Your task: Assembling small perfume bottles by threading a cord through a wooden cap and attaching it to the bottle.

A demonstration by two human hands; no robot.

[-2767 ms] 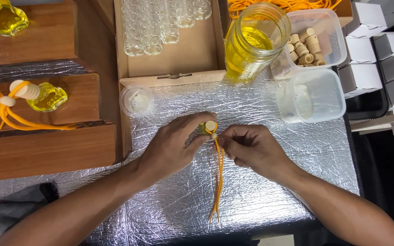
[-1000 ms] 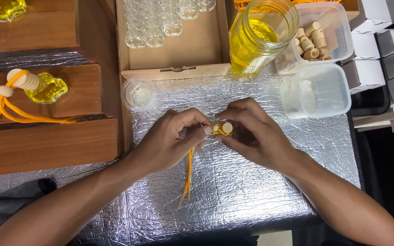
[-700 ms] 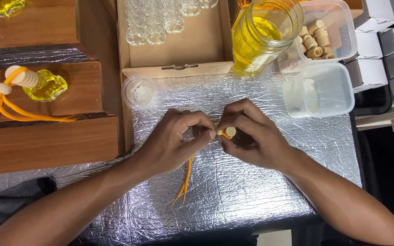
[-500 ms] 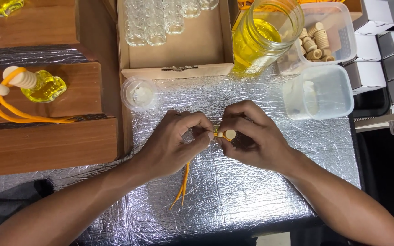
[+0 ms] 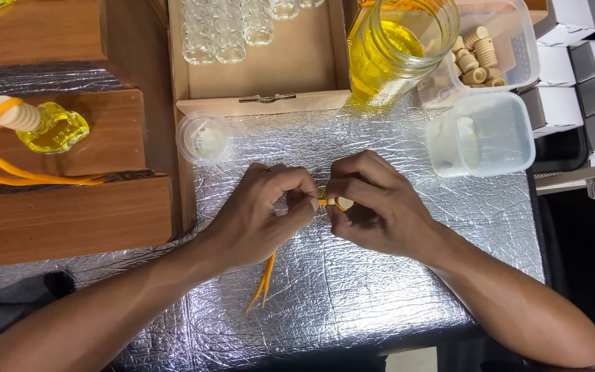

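Silver foil desk [image 5: 408, 289], mid-area: left hand [image 5: 263, 217] & right hand [image 5: 373, 207] both pinch a small bottle w/ pale cap [image 5: 342, 203], fingertips touching. Orange cord [image 5: 264, 282] hangs toward front edge. Jar of yellow liquid [image 5: 397, 45] at back edge.

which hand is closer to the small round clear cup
Left. The left hand lies just below and right of the round clear cup; the right hand is farther right.

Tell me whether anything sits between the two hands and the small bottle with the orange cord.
Nothing visible does. The left hand and right hand both already pinch the small bottle between their fingertips over the foil-covered table. The orange cord hangs out below the left hand.
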